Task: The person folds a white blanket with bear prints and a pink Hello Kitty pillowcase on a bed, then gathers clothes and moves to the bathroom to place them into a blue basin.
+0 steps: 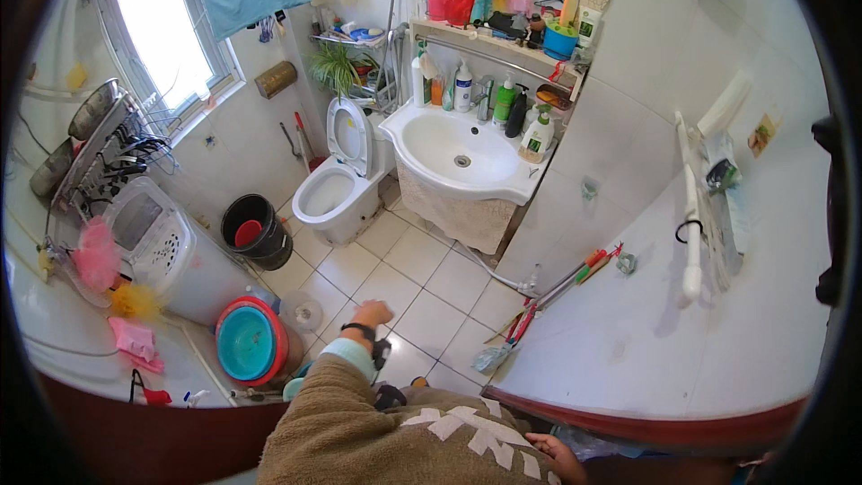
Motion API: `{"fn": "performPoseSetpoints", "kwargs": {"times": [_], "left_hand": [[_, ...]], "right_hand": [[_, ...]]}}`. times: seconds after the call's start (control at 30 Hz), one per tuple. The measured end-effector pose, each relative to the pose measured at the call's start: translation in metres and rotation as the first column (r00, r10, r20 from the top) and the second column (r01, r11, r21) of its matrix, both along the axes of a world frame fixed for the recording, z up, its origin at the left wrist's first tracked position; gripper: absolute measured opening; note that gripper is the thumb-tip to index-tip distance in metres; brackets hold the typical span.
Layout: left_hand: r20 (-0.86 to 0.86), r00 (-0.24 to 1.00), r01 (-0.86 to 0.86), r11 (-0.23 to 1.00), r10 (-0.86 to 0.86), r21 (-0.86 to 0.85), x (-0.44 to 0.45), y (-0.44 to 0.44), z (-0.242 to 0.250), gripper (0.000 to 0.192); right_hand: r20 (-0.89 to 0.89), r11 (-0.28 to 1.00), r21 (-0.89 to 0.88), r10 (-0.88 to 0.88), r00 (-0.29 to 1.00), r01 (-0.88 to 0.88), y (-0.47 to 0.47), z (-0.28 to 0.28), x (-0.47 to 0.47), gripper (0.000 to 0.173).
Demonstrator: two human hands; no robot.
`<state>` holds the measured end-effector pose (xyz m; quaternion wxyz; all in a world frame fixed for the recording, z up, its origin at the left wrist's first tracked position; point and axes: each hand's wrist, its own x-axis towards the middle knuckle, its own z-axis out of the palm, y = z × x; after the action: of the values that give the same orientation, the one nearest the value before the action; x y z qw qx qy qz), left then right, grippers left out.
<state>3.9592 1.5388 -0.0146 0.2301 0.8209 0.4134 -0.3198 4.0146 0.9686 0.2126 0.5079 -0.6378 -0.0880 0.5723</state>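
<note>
My left hand [372, 314] reaches out over the white floor tiles [411, 254], with a dark band at the wrist; its fingers point away and their closure is unclear. My right hand [557, 455] hangs low beside the brown fleece garment [377, 431], partly cut by the dark rim, its fingers loosely curled and its palm hidden. Ahead stand a white toilet [328, 194] with its lid raised and a white washbasin [439, 151] with soap bottles around its tap. A black bucket [273, 246] holding a red vessel [248, 233] stands left of the toilet.
Left are a turquoise basin [246, 343] inside a red one [275, 365], and a white laundry hamper [209, 276]. Long-handled cleaning tools [562, 286] lean on the right wall near a white pipe [691, 236]. A crowded shelf [498, 37] hangs above the washbasin. A red-brown edge [646, 424] borders the right foreground.
</note>
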Motion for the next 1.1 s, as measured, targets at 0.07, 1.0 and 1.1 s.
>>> {"fn": "performPoseSetpoints", "kwargs": {"times": [0.07, 1.0, 1.1], "left_hand": [[-0.078, 0.992, -0.096, 0.995, 0.095, -0.008, -0.047, 0.023, -0.021, 0.052], [-0.347, 0.771, -0.594, 0.799, 0.535, -0.088, -0.304, -0.015, -0.048, 0.034], [-0.349, 0.716, -0.668, 0.739, 0.605, -0.088, -0.298, -0.026, -0.046, 0.034]], "right_hand": [[0.135, 1.0, 0.011, -0.013, 0.991, 0.012, 0.03, -0.024, -0.001, 0.045], [0.218, 0.992, -0.084, -0.069, 0.974, 0.089, 0.375, -0.128, 0.234, 0.027], [0.178, 0.993, -0.085, 0.094, 0.98, -0.08, 0.438, -0.141, 0.271, 0.027]]}}
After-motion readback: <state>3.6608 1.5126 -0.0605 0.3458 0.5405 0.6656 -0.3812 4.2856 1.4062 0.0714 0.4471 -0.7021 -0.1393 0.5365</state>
